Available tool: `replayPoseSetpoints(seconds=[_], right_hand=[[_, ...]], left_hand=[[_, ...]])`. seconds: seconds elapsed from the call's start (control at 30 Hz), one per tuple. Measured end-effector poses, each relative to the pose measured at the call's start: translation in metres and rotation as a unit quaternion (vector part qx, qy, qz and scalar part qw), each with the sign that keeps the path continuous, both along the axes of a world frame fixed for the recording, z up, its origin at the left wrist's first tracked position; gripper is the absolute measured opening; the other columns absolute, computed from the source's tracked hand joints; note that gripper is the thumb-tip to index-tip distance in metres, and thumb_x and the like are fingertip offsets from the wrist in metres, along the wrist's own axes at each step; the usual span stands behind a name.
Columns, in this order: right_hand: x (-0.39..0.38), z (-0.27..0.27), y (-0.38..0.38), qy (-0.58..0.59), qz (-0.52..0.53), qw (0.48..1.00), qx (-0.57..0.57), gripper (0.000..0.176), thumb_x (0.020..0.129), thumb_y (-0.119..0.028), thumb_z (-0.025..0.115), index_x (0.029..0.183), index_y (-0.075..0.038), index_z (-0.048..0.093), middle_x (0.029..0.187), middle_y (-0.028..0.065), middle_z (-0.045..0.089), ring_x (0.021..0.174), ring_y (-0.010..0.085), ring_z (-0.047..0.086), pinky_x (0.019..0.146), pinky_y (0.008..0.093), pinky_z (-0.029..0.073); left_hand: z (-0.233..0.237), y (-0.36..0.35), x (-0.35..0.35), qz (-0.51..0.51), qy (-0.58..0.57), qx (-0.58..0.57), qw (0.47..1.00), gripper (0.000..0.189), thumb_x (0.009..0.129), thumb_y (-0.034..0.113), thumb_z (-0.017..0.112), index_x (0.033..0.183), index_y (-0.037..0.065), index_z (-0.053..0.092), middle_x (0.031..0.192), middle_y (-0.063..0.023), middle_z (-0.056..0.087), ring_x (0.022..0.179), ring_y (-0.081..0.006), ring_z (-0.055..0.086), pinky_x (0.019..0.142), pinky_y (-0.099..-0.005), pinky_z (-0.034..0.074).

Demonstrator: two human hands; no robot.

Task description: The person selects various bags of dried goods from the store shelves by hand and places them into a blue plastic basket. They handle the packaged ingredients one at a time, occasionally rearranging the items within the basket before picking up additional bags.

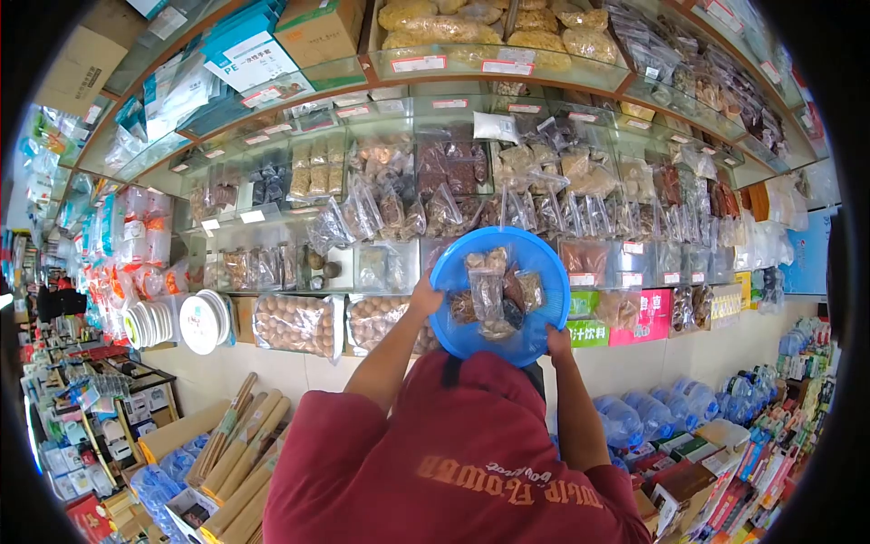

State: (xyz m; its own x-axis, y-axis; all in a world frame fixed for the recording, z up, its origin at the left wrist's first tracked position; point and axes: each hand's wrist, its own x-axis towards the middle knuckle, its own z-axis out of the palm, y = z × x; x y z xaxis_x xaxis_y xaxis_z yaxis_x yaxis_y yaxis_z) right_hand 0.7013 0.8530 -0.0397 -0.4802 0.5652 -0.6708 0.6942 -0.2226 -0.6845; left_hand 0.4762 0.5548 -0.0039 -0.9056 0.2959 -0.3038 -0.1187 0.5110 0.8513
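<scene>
A round blue plastic basin (447,317) is held up in front of my chest, tilted so that its inside faces me. My left hand (426,296) grips its left rim, with the fingers partly hidden behind it. My right hand (557,342) holds the lower right rim. Several small clear bags of dried goods lie together inside: a long bag (488,295) in the middle, a pale yellowish one (529,288) on the right and a brown one (461,306) on the left.
Glass shelves packed with bagged dried goods (444,210) rise just beyond the basin. Below are bags of round brown items (294,326) and white plates (206,322). Rolled mats (245,440) stand lower left; large water bottles (648,412) lie lower right.
</scene>
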Motion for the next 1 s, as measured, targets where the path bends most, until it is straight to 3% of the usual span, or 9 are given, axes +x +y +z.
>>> replayPoseSetpoints(seconds=[0.27, 0.53, 0.63, 0.7, 1.0], right_hand=[[-0.004, 0.009, 0.001, 0.045, 0.011, 0.999, -0.023, 0.020, 0.084, -0.016, 0.055, 0.098, -0.003, 0.062, 0.083, 0.0052, 0.062, 0.071, 0.0147, 0.058, 0.064, 0.0309, 0.047], [-0.007, 0.013, -0.002, 0.035, 0.041, 0.997, 0.054, 0.023, 0.083, -0.018, 0.057, 0.100, -0.003, 0.062, 0.086, 0.0058, 0.064, 0.077, 0.0154, 0.058, 0.070, 0.0319, 0.046], [-0.006, 0.011, -0.002, 0.082, 0.034, 0.995, 0.048, 0.021, 0.083, -0.017, 0.057, 0.098, -0.002, 0.063, 0.084, 0.0058, 0.064, 0.076, 0.0155, 0.058, 0.069, 0.0319, 0.046], [-0.005, 0.008, -0.001, 0.071, 0.035, 0.996, 0.042, 0.021, 0.083, -0.016, 0.056, 0.097, -0.002, 0.063, 0.083, 0.0056, 0.064, 0.075, 0.0155, 0.058, 0.069, 0.0320, 0.046], [-0.009, 0.006, 0.005, 0.053, 0.049, 0.996, 0.043, 0.021, 0.083, -0.017, 0.056, 0.096, -0.002, 0.062, 0.082, 0.0077, 0.064, 0.074, 0.0176, 0.059, 0.067, 0.0328, 0.047]], left_hand=[[0.002, 0.002, -0.003, -0.006, -0.003, -0.018, 1.000, 0.037, 0.069, 0.004, 0.060, 0.106, 0.003, 0.054, 0.095, -0.0180, 0.063, 0.093, -0.0313, 0.060, 0.083, -0.0367, 0.045], [-0.007, 0.002, -0.002, -0.018, 0.019, -0.031, 0.999, 0.042, 0.071, 0.004, 0.060, 0.113, 0.005, 0.053, 0.097, -0.0157, 0.064, 0.092, -0.0292, 0.061, 0.082, -0.0354, 0.046], [-0.010, 0.001, -0.003, -0.016, 0.023, -0.030, 0.999, 0.033, 0.075, 0.012, 0.059, 0.108, 0.004, 0.056, 0.098, -0.0201, 0.063, 0.095, -0.0349, 0.060, 0.082, -0.0392, 0.046], [-0.011, 0.001, -0.002, -0.009, 0.009, -0.054, 0.998, 0.040, 0.072, 0.003, 0.059, 0.111, 0.004, 0.055, 0.096, -0.0138, 0.064, 0.090, -0.0262, 0.062, 0.081, -0.0341, 0.046], [-0.033, -0.008, -0.001, -0.022, 0.008, 0.004, 1.000, 0.039, 0.072, -0.001, 0.058, 0.111, 0.003, 0.056, 0.096, -0.0092, 0.064, 0.090, -0.0187, 0.060, 0.080, -0.0313, 0.046]])
